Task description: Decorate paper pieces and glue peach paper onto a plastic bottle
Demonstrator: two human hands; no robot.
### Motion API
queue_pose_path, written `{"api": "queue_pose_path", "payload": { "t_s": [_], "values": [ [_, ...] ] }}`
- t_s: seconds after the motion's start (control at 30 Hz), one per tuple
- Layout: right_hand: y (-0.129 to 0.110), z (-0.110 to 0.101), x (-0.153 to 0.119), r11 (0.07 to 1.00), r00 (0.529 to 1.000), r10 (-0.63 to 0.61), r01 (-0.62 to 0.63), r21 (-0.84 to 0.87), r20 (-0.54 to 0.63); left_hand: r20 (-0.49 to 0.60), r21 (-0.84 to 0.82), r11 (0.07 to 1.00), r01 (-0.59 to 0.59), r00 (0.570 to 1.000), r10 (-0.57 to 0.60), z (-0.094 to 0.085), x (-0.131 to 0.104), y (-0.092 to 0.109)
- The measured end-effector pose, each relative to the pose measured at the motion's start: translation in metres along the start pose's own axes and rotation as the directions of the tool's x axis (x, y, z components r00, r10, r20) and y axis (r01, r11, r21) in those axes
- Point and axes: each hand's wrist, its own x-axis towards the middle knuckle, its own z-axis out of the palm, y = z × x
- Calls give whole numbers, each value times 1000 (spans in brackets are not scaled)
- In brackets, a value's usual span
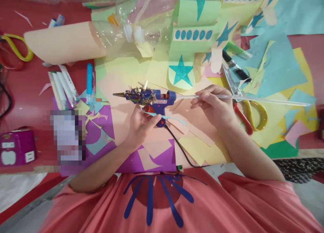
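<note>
My left hand [143,125] is closed around the handle of a blue glue gun [162,106], whose nozzle points left. Bits of dried debris cling to the barrel, and a thin light-blue paper strip [174,118] lies across the grip by my thumb. Between the fingers of my right hand [215,105] is a long, clear glue stick [273,100]. Its left end meets the back of the gun; how deep it sits inside is hidden. A black cord [178,143] runs down from the handle.
Paper scraps [159,152] cover the table. Red-and-yellow scissors [255,115] lie right of my right hand. Several markers [64,86] are at left. A plastic bottle [111,34] wrapped in peach paper and green paper with a teal star [181,71] lie beyond.
</note>
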Motion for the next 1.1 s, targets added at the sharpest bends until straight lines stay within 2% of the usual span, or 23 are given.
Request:
{"api": "queue_pose_path", "payload": {
  "t_s": [0.23, 0.43, 0.67, 0.8, 0.9, 1.0, 1.1],
  "values": [
    [1, 2, -3, 1000, 1000, -5, 5, -8, -11, -14, 15, 1000, -17, 1000, 17, -3, 2, -6],
    [0, 1, -5, 996, 996, -84, 85, -32, 34, -8, -11, 1000, -28, 1000, 28, -7, 0, -11],
    [0, 4, -10, 998, 998, -43, 40, -52, -46, -1, -35, 998, 49, 999, -49, -3, 0, -8],
    [2, 2, -11, 997, 998, -64, 63, -39, -25, -15, -22, 999, 38, 999, -38, -4, 1, -8],
    [4, 0, -12, 988, 994, -106, 106, -109, 4, 6, -45, 999, 16, 1000, -16, -4, 1, -10],
    [6, 2, -15, 965, 986, -132, 151, -216, 101, 70, -58, 997, 54, 996, -50, -2, -3, -12],
    [5, 5, -15, 968, 983, -125, 150, -201, 132, 77, -72, 993, 96, 993, -91, 0, -6, -15]
  ]
}}
